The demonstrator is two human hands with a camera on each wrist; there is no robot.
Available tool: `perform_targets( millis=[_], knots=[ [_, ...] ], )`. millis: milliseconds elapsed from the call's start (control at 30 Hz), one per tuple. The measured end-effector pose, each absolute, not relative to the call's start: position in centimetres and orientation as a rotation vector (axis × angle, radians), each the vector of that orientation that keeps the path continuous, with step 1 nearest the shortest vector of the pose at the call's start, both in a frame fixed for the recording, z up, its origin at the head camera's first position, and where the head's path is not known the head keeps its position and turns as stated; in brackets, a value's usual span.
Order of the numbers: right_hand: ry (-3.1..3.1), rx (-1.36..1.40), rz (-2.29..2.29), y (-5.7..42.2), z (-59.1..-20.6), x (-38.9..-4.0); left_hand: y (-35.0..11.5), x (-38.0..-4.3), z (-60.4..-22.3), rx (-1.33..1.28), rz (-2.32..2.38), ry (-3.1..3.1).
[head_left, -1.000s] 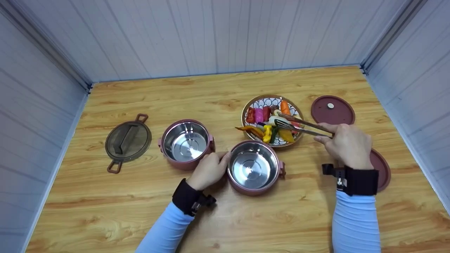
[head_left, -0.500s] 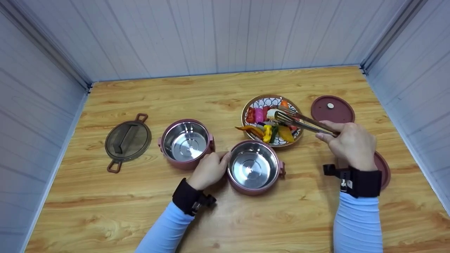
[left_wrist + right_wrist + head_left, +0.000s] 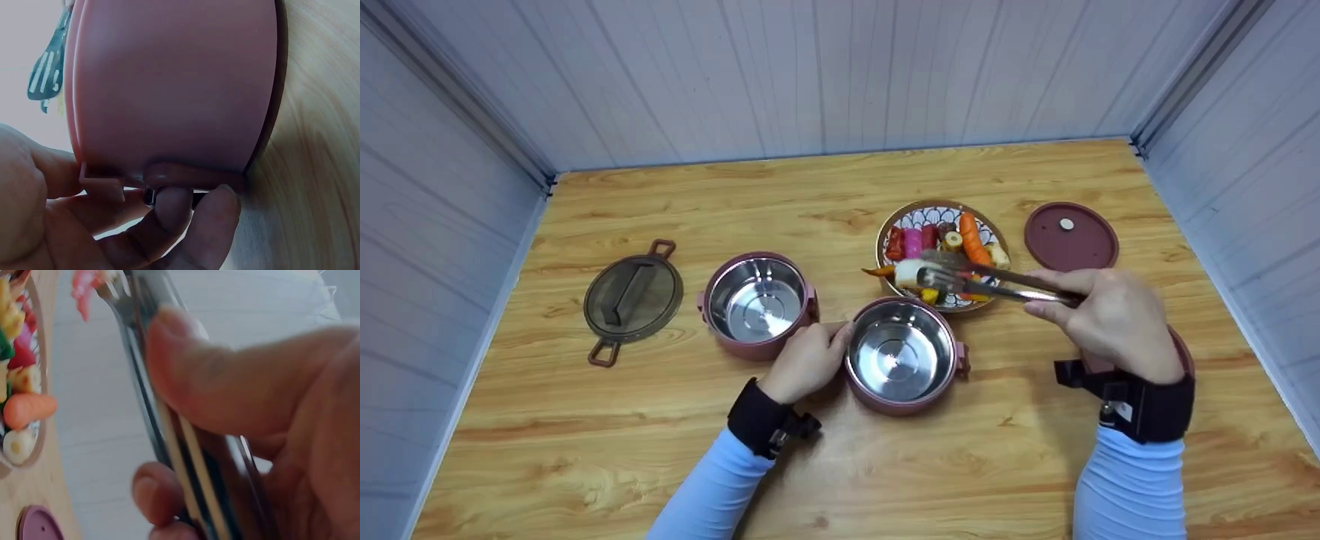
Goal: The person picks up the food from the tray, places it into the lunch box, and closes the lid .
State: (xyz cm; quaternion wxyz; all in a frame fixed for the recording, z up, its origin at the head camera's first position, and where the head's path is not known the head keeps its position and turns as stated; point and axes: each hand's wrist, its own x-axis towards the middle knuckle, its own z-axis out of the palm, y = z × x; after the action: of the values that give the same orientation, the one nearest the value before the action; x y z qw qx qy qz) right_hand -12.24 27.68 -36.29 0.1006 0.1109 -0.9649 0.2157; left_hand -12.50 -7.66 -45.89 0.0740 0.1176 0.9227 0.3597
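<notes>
My left hand [image 3: 806, 364] grips the left-side handle of a pink pot [image 3: 894, 408] with a steel inside. In the left wrist view its fingers [image 3: 211, 225] curl at the handle against the pot's wall. My right hand [image 3: 1121, 322] holds metal tongs [image 3: 1009, 285] by their arms, the thumb [image 3: 174, 354] pressed along them. Between the tongs' tips is a whitish food piece [image 3: 910, 273], raised over the near part of a patterned plate [image 3: 911, 218]. On that plate lie a carrot [image 3: 971, 238] and several red, magenta and yellow food pieces, partly hidden by the tongs.
A second pink pot [image 3: 750, 350] stands left of my left hand. Farther left lies a dark see-through lid [image 3: 649, 319] with two loop handles. A maroon lid [image 3: 1072, 244] with a pale knob lies right of the plate; another round maroon piece [image 3: 1183, 352] is partly under my right wrist.
The tongs have closed on the whitish piece and lifted it from the plate's middle toward the near left, uncovering the carrot. The right hand has shifted slightly nearer; the left hand has stayed put.
</notes>
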Motion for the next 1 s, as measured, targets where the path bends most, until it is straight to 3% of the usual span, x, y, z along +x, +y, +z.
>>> perform_targets(
  millis=[400,1000],
  knots=[
    [-3.053,0.646,0.570,25.8,-36.8,-12.6,-7.6,-12.6,-46.0,0.323,1.071,2.758],
    [-3.148,0.663,0.420,23.5,-38.9,-14.3,-7.5,-12.6,-45.8,0.301,1.056,2.751]
  ],
)
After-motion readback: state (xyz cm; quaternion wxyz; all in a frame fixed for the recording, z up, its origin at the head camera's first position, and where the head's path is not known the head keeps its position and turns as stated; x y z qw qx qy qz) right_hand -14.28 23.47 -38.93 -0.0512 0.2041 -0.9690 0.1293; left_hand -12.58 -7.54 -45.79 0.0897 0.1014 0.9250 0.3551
